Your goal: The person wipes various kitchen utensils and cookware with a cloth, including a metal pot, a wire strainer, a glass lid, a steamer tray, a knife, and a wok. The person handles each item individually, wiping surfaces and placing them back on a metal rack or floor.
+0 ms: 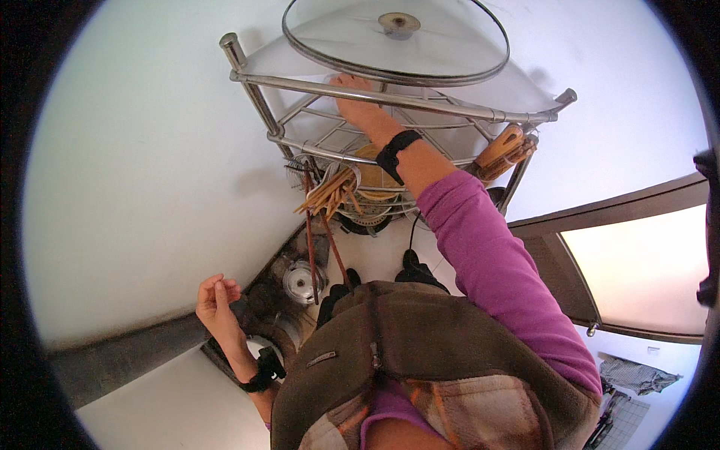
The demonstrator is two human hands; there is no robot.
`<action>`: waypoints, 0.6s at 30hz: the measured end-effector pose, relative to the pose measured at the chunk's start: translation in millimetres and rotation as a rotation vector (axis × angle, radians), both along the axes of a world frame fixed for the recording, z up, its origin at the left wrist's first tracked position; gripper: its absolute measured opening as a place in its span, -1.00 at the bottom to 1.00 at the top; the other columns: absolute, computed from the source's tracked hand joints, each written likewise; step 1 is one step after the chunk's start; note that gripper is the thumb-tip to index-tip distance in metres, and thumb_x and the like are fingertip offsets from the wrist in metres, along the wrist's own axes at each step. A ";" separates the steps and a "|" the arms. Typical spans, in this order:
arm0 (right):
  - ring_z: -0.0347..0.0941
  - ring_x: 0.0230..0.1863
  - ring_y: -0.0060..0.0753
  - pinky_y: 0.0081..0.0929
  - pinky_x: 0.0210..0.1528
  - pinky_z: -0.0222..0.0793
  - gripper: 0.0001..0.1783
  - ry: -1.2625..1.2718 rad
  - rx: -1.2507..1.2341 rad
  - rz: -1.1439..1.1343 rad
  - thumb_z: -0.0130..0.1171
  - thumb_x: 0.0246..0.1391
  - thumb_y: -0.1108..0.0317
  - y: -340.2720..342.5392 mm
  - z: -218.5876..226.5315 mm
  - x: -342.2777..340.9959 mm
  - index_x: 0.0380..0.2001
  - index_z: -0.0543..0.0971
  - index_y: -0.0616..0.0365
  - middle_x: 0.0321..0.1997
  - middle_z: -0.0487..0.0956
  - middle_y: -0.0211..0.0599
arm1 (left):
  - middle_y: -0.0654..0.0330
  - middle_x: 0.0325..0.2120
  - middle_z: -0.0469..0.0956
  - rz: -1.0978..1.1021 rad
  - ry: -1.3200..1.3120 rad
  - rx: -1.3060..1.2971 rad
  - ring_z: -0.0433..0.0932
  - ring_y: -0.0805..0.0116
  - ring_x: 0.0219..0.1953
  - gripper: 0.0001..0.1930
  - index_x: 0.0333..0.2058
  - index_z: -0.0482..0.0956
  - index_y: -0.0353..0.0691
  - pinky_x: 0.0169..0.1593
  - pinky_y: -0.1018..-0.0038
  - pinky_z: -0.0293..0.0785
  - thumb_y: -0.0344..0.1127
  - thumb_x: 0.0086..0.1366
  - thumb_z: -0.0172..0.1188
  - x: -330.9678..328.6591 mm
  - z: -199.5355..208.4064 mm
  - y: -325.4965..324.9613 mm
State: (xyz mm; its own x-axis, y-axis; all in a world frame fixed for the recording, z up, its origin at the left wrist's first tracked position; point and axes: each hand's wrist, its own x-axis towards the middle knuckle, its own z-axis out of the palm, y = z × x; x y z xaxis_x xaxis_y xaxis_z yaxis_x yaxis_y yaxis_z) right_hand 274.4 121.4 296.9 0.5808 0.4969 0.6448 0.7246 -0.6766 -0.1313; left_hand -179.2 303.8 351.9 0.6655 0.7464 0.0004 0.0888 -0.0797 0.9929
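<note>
My right hand (354, 95) reaches over the front rail of a metal corner rack (405, 99), at its upper level. Its fingertips are partly hidden near the rim of a large round glass lid (337, 41), so their grip cannot be made out. The lid has a dark rim and a central knob, and it leans at the top of the rack. Away to the lower left, my left hand (219, 301) is raised beside the wall. Its fingers are curled in with the thumb against them, and nothing shows between them. Both wrists wear black bands.
Wooden sticks (330, 193) and long brown rods hang at the rack's left. A wooden knife block (499, 152) sits on its right side. Below are a metal pot lid (301, 283) and my feet. A brown-framed door (637, 262) stands at right.
</note>
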 end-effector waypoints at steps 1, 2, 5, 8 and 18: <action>0.55 -0.18 0.01 -0.08 -0.18 0.47 -0.74 0.094 -0.031 -0.020 -0.03 0.14 0.35 -7.6 -2.8 -0.4 -0.15 0.59 0.03 -0.17 0.62 -0.17 | 0.23 -0.40 0.60 0.014 0.000 -0.004 0.57 0.45 -0.39 -0.85 -0.16 0.55 -0.24 -0.29 0.53 0.48 -0.34 0.42 0.06 -1.6 -0.1 0.7; 0.56 -0.19 0.01 -0.07 -0.19 0.47 -0.75 0.110 -0.059 -0.038 -0.01 0.14 0.34 -18.1 -4.8 0.3 -0.16 0.59 0.03 -0.18 0.62 -0.18 | 0.23 -0.40 0.60 0.029 0.004 0.002 0.56 0.46 -0.40 -0.85 -0.17 0.56 -0.25 -0.30 0.54 0.49 -0.35 0.42 0.06 -2.5 -0.3 1.6; 0.56 -0.21 0.00 -0.05 -0.19 0.46 -0.77 0.139 -0.136 -0.111 0.02 0.12 0.33 -55.4 -3.5 3.4 -0.20 0.60 0.03 -0.22 0.63 -0.22 | 0.22 -0.42 0.60 0.071 0.020 0.009 0.56 0.49 -0.42 -0.86 -0.19 0.56 -0.26 -0.32 0.55 0.50 -0.36 0.42 0.06 -0.9 -0.8 3.9; 0.57 -0.23 -0.02 -0.02 -0.20 0.45 -0.79 0.129 -0.249 -0.223 0.05 0.09 0.31 -96.9 9.5 3.8 -0.23 0.60 0.04 -0.25 0.63 -0.27 | 0.23 -0.42 0.60 0.065 0.035 -0.012 0.56 0.48 -0.41 -0.85 -0.19 0.56 -0.26 -0.31 0.55 0.50 -0.35 0.42 0.06 8.5 -1.7 3.6; 0.58 -0.17 0.06 0.02 -0.16 0.46 -0.77 0.222 -0.391 -0.619 0.10 -0.01 0.34 -204.3 41.8 -44.2 -0.29 0.61 0.17 -0.33 0.61 0.01 | 0.23 -0.40 0.60 -0.106 0.019 -0.038 0.56 0.49 -0.39 -0.86 -0.18 0.56 -0.25 -0.28 0.56 0.48 -0.35 0.41 0.07 41.7 -1.9 -6.4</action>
State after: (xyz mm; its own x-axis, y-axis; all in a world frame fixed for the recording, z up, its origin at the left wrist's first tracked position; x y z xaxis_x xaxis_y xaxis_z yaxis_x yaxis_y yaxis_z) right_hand 230.2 -82.9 338.8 0.9230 0.2063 0.3249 0.1824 -0.9778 0.1027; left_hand -137.5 297.4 350.0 0.7407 0.6707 -0.0400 0.1008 -0.0521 0.9935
